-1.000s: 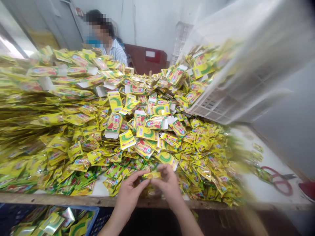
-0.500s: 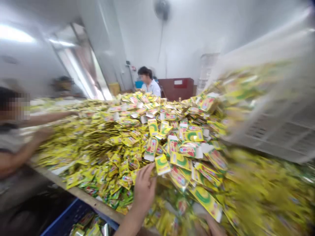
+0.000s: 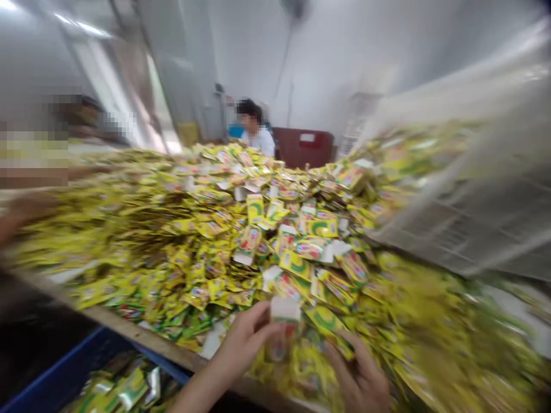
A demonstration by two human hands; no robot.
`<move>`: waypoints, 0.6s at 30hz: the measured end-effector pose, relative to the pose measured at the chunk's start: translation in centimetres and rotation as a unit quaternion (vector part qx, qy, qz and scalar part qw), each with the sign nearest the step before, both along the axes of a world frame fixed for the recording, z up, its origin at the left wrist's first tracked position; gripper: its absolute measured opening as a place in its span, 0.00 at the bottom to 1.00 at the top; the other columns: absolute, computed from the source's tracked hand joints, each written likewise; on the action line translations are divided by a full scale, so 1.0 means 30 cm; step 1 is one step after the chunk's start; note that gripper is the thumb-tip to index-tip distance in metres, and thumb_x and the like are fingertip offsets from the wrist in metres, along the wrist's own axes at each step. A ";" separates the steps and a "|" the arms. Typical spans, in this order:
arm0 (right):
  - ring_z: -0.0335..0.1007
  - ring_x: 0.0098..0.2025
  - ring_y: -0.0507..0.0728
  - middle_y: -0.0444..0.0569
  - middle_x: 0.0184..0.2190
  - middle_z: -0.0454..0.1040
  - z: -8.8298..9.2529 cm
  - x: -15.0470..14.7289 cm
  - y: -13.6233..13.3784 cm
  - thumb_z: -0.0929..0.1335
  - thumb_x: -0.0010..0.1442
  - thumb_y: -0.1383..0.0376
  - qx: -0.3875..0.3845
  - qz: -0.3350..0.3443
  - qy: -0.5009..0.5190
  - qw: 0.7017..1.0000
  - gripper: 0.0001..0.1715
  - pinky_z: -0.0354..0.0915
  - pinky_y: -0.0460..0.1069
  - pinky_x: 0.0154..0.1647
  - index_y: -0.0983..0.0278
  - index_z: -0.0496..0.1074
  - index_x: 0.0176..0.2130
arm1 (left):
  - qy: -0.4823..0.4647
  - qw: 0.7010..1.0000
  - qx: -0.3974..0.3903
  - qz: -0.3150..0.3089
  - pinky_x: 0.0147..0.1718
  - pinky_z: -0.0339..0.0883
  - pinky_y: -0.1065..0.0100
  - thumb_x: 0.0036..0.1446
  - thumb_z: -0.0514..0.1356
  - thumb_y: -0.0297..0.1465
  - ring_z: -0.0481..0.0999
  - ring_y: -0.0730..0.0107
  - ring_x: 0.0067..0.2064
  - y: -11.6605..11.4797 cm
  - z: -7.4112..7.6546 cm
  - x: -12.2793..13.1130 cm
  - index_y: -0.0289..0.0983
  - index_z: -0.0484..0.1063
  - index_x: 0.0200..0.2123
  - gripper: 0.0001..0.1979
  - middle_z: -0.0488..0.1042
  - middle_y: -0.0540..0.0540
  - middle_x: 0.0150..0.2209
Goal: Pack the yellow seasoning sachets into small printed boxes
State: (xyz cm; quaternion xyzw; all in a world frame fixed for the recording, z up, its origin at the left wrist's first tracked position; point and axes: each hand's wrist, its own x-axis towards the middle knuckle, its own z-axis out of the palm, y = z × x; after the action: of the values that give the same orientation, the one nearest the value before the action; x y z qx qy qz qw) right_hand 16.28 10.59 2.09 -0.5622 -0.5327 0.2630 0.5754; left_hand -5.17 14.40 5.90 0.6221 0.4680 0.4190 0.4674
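Head view: sachet (image 3: 280, 331) at left grip (image 3: 245, 338)

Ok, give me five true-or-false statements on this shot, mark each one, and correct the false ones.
1. The left hand holds a sachet with a white tab. True.
2. The right hand is lifted clear of everything. False: it is down on the heap of sachets.
3. A blue crate holding sachets sits below the table edge at lower left. True.
4. The white slatted crate sits flat and level. False: it is tilted, leaning over the heap on the right.
5. A person in a light shirt is beyond the heap, beside a dark red cabinet. True.
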 end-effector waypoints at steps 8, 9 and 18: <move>0.68 0.42 0.58 0.50 0.38 0.73 0.069 0.030 0.059 0.66 0.61 0.73 0.045 0.214 -0.278 0.935 0.14 0.65 0.51 0.42 0.59 0.73 0.45 | 0.039 0.997 -0.037 -0.048 0.43 0.69 0.65 0.60 0.59 0.37 0.76 0.59 0.41 -0.074 -0.153 0.121 0.41 0.76 0.43 0.11 0.79 0.47 0.35; 0.68 0.42 0.59 0.50 0.38 0.72 0.071 0.031 0.054 0.66 0.59 0.75 0.034 0.217 -0.304 0.927 0.17 0.65 0.51 0.41 0.59 0.73 0.46 | 0.048 0.997 -0.034 -0.051 0.42 0.68 0.66 0.60 0.59 0.37 0.76 0.60 0.40 -0.074 -0.154 0.122 0.41 0.76 0.42 0.11 0.78 0.48 0.34; 0.69 0.39 0.55 0.45 0.35 0.72 0.133 0.042 0.069 0.70 0.59 0.69 -0.046 0.287 -0.330 0.898 0.08 0.63 0.47 0.40 0.60 0.73 0.41 | -0.049 0.992 -0.081 -0.080 0.42 0.68 0.67 0.56 0.62 0.37 0.75 0.60 0.41 -0.094 -0.226 0.151 0.38 0.76 0.46 0.15 0.79 0.46 0.37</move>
State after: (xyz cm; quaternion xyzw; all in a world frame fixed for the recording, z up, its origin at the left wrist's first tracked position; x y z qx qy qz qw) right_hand 17.56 12.64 6.08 -0.4654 -0.8173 0.2408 0.2397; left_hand -0.64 11.59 -0.89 0.5963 0.4253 0.3710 0.5709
